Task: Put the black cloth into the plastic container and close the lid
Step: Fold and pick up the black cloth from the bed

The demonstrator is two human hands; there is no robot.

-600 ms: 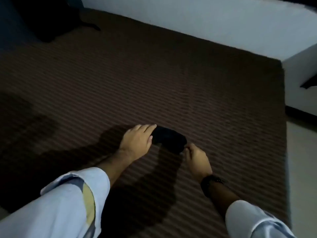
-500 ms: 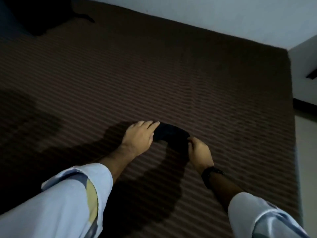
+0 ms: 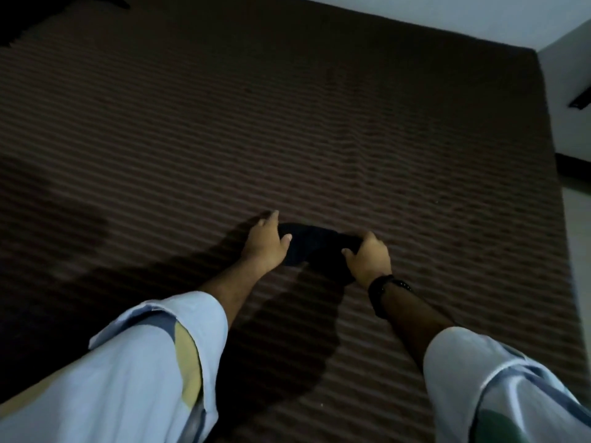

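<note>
At the far left, only the dark striped bed cover (image 3: 192, 139) showed, with heavy shadow across it. Moving in, the left hand (image 3: 267, 243) lay over the left end of the black cloth (image 3: 315, 243), fingers curled round its edge and thumb pressed on top, so it appeared to be grasping that end. The cloth sat bunched on the bed between the two hands, dark against a dark cover and hard to outline. At its right end the right hand (image 3: 367, 260), with a dark wristband (image 3: 385, 287) behind it, had its fingers folded over the fabric, seemingly clenched on it too. Pale walls (image 3: 479, 17) closed off the right side.

The plastic container was nowhere in view, so the cloth had yet to reach it. The likely trouble from here: the light was poor and the cloth limp, so a loose fold could slip out of either hand on lifting and trail or drop. A bundle gathered too loosely might also hang over the container's rim and stop the lid from seating.
</note>
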